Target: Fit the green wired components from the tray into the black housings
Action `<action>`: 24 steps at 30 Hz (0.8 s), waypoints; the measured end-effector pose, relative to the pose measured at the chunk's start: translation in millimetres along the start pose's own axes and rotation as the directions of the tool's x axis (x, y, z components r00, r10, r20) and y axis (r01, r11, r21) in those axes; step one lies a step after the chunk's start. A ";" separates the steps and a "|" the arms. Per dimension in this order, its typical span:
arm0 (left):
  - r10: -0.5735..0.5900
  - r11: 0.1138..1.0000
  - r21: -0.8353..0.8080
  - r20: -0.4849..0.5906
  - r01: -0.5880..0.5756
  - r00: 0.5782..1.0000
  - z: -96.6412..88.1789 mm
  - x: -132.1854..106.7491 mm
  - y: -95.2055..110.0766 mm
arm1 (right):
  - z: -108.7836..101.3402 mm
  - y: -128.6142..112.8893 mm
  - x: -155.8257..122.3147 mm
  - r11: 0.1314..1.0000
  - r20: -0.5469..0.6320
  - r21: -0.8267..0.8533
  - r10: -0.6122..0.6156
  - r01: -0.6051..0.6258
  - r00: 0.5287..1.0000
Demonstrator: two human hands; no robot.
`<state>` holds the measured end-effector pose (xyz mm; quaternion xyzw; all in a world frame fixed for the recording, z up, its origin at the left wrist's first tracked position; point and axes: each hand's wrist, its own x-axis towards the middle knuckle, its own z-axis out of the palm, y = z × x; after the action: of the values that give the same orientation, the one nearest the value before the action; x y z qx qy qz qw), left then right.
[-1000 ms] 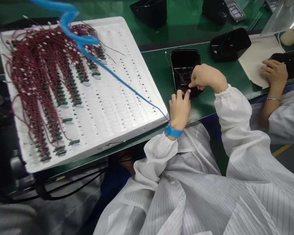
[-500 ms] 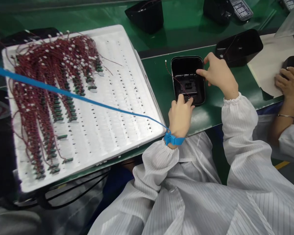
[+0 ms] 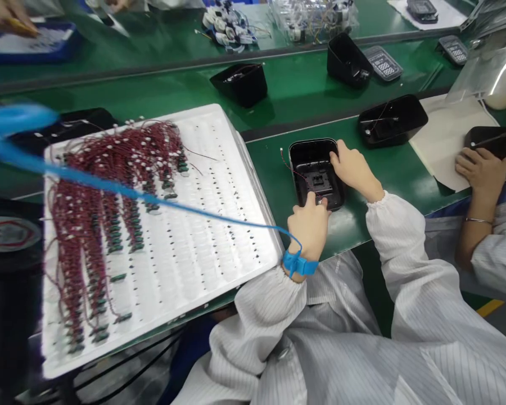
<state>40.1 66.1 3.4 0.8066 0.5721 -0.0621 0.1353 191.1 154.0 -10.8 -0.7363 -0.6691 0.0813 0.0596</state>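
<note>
A black plastic housing [image 3: 296, 169] lies open side up on the green bench, before me. My right hand [image 3: 356, 170] grips its right wall, thumb inside and fingers outside. At the near end of the housing, my left hand [image 3: 308, 225] has thumb and forefinger closed on a small part that shows only as a glint. A thin dark red wire [image 3: 292, 169] runs from these fingertips over the left rim to a white plug. Left of the housing, a white foam tray [image 3: 236, 264] carries many small green boards with red wires [image 3: 122, 163].
A blue wrist strap cord [image 3: 202, 211] stretches from my left wrist across the tray. More black housings [image 3: 394, 121] stand behind and to the right. A co-worker's hand [image 3: 483, 169] rests at another housing on the right. Display panels [image 3: 383, 63] lie at the back.
The view has tilted up, showing more of the far bench. My right hand has settled closer around the housing's right wall. My left hand stays at the near end.
</note>
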 end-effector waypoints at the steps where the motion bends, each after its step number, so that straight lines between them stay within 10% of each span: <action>1: 0.005 1.000 0.000 -0.011 -0.005 1.000 0.7 -0.1 0.3 | 1.4 0.5 0.1 1.000 -0.008 0.000 0.004 -0.004 1.000; 12: 0.050 0.999 -0.004 -0.251 -0.053 0.967 43.6 -8.4 -2.9 | 11.7 6.8 -1.4 0.987 -0.097 0.154 0.057 -0.042 0.994; 24: 0.037 0.992 -0.109 -0.243 -0.065 0.969 47.4 -10.7 -13.2 | 13.6 1.7 -8.5 0.988 -0.111 0.151 0.056 -0.039 0.992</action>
<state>26.7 46.8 -41.2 0.8134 0.5659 0.0732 0.1133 189.3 145.1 -24.0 -0.7492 -0.6388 0.0896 0.1507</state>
